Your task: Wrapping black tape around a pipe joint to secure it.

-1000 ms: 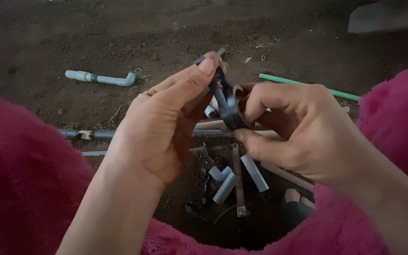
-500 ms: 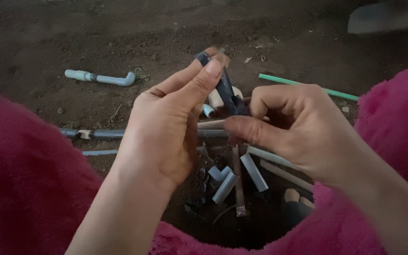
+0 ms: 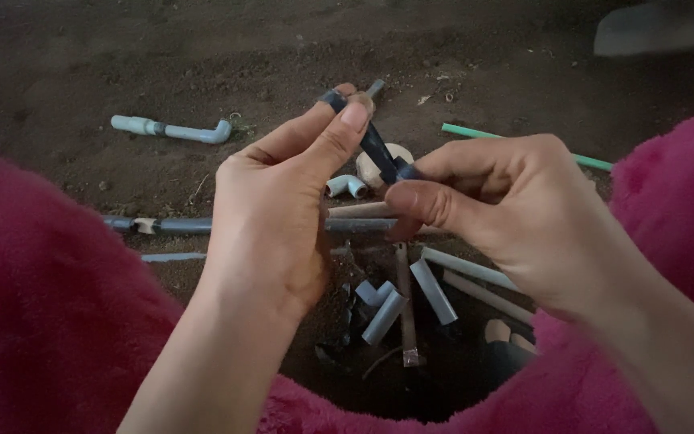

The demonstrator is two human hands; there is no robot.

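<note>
dark strip (image 3: 375, 145) now stretched out | left hand (image 3: 279, 217) pinches top | right hand (image 3: 508, 213) pinches bottom

Left hand (image 3: 271, 217) is pinching the upper end of a dark blue-grey strip of tape or band (image 3: 373, 141) between thumb and fingertips; right hand (image 3: 508, 213) is gripping its lower end, so the strip is running taut and slanted between them. Below, short grey plastic pipe offcuts (image 3: 411, 293) are lying scattered on dark bare soil (image 3: 82, 88). A pale blue pipe with an elbow fitting (image 3: 172, 129) is lying to the upper left, a thin green rod (image 3: 475, 133) to the upper right. Fuzzy pink fabric (image 3: 38, 321) is framing both sides.
</note>
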